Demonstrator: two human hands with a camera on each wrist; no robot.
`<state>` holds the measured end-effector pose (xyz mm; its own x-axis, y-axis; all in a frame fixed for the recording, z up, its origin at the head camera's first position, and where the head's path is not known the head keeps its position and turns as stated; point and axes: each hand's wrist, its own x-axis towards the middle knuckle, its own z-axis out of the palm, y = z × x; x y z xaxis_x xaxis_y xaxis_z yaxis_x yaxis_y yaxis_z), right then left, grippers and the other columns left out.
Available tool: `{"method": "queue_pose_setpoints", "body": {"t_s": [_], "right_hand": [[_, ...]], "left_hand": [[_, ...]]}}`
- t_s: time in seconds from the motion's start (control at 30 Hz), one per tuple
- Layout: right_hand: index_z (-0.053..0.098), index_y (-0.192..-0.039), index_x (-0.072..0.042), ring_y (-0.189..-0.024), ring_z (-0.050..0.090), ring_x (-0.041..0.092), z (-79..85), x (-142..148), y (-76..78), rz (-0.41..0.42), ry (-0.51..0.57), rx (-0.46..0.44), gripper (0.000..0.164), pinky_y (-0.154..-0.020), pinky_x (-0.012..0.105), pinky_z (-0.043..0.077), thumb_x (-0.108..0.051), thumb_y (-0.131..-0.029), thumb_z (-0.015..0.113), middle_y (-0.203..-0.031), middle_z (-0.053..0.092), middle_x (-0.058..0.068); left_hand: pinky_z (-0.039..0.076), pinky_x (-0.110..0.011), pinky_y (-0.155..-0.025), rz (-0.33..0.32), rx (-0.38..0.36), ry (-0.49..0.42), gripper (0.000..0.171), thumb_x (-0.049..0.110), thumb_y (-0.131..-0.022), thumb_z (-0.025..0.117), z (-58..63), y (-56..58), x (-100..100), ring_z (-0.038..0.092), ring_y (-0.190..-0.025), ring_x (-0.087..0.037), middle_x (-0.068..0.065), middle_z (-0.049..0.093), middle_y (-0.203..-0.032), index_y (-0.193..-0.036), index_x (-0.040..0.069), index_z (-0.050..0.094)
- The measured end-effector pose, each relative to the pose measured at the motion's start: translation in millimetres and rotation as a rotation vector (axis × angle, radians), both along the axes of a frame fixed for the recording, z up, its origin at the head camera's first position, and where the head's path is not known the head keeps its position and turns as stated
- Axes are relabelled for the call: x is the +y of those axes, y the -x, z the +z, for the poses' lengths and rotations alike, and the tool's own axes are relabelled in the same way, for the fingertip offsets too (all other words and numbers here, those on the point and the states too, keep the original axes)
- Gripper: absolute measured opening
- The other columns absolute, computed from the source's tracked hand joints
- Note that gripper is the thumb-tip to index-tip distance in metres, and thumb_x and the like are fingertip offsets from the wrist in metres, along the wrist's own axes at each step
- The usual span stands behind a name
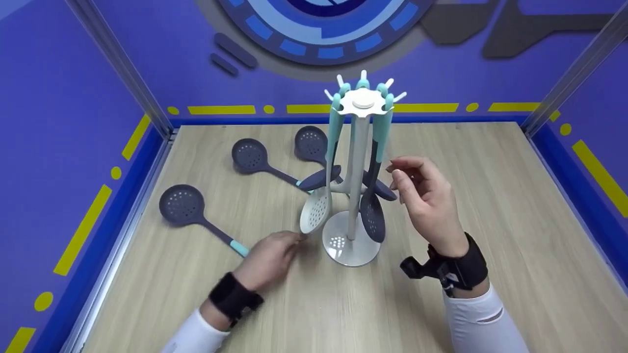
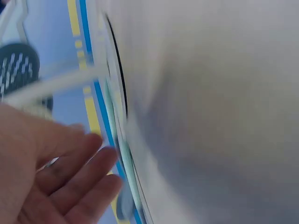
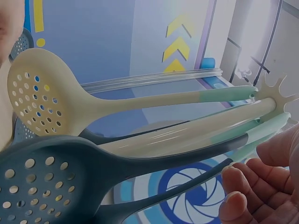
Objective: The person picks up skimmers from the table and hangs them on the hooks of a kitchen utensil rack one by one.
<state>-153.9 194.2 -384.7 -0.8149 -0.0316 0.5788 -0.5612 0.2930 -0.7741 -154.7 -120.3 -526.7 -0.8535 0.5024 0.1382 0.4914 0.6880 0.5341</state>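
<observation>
A white utensil stand [image 1: 359, 171] rises from a round base, with several teal-handled utensils hanging from its top. A cream slotted skimmer [image 1: 315, 211] hangs at its left and a dark slotted skimmer [image 1: 374, 220] at its front right. My left hand [image 1: 269, 259] is low over the table, fingertips right at the cream skimmer's lower edge; its fingers [image 2: 88, 182] are loosely bent around nothing. To the right of the stand, my right hand [image 1: 431, 203] is raised with relaxed fingers beside the hanging dark utensils, thumb and fingers apart and holding nothing.
Three dark slotted skimmers lie on the wooden table [image 1: 490, 220]: one at the left [image 1: 182, 203], one farther back [image 1: 249, 154], and one behind the stand [image 1: 311, 142]. Blue printed panels [image 1: 117, 49] enclose the table's back and sides.
</observation>
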Motion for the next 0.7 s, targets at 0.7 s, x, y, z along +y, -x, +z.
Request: {"method": "queue_pose_setpoints", "body": {"t_s": [0.7], "right_hand": [[0.065,-0.122,0.003,-0.078,0.062,0.015,1.0,-0.1,-1.9,0.028,0.017,0.0,0.019,-0.06,0.021,0.05,-0.001,-0.105,0.058,-0.11,0.07,0.005]], "left_hand": [[0.059,-0.048,-0.095,0.361,0.125,0.089,0.026,-0.014,-0.091,0.068,-8.6,16.2,-136.5,0.068,-0.108,-0.033,-0.012,0.076,-0.109,-0.105,0.006,0.079]]}}
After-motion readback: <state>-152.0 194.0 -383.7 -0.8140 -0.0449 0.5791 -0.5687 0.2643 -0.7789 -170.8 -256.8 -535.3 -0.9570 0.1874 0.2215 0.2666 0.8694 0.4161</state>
